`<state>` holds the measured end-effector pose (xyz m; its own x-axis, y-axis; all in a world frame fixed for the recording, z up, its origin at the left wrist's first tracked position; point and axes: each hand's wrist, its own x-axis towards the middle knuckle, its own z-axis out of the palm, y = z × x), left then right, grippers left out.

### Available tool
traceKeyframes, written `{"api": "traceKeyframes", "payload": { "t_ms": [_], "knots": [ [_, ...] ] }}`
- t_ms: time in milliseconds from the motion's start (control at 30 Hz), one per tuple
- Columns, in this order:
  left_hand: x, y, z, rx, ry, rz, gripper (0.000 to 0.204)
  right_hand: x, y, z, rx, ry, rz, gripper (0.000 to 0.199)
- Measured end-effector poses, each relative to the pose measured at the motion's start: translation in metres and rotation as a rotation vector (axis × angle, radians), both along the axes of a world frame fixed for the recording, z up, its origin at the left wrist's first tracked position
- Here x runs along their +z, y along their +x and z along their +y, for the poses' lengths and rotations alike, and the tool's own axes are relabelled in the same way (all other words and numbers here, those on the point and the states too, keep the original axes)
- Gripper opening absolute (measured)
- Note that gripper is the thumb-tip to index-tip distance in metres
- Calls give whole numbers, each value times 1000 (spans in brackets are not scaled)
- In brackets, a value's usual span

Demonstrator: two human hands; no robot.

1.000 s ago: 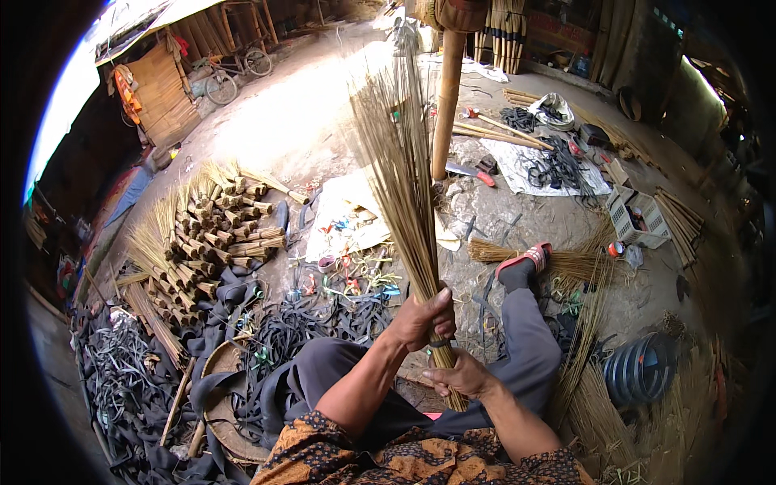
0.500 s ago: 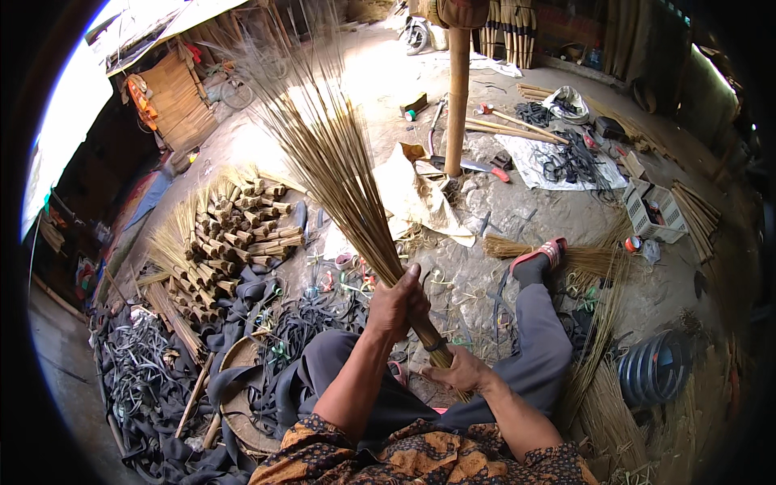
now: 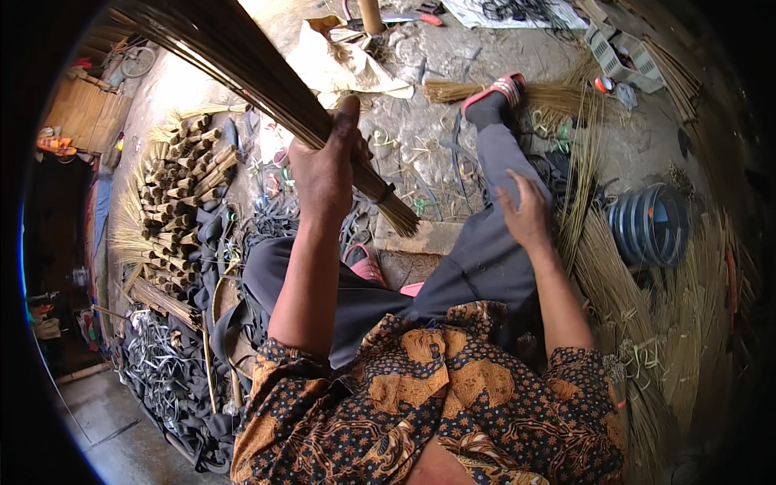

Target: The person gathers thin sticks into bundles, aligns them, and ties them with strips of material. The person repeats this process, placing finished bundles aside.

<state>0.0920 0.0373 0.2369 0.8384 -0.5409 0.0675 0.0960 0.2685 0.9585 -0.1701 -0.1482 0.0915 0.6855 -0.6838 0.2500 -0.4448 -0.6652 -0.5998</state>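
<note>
Gripped in my left hand [image 3: 325, 166] is a stick broom [image 3: 271, 85], a thick bundle of thin brown stalks. It slants from the upper left down to its butt end above a wooden board [image 3: 420, 238] between my feet. A dark band circles the bundle just below my fist. My right hand [image 3: 524, 212] hovers by my right knee, fingers apart, with nothing in it. Beneath my outstretched right foot lies a bundle of stalks [image 3: 446, 90].
Finished-looking bundles [image 3: 174, 190] are piled at the left, above black rubber strips [image 3: 174, 380]. Loose long stalks [image 3: 622, 299] lie at the right beside a clear ribbed plastic container [image 3: 647, 225]. A grey crate [image 3: 621, 58] and a pale sack [image 3: 339, 61] are farther off.
My right hand has let go of the broom's lower end and moved right, opening. The view has tipped down; the broom now reaches closer, still in my left hand.
</note>
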Motion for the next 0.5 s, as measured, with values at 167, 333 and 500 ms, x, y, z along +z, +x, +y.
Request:
{"api": "traceKeyframes", "payload": {
  "t_ms": [167, 333, 500],
  "knots": [
    [-58, -30, -15, -52, 230, -304, 40, -26, -41, 1, -85, 89, -14, 44],
    [-195, -65, -6, 33, 680, -504, 45, -49, -43, 11, -49, -72, -52, 26],
    [-245, -61, 6, -46, 481, -98, 46, -44, -29, 17, -97, -150, 123, 25]
  ]
}}
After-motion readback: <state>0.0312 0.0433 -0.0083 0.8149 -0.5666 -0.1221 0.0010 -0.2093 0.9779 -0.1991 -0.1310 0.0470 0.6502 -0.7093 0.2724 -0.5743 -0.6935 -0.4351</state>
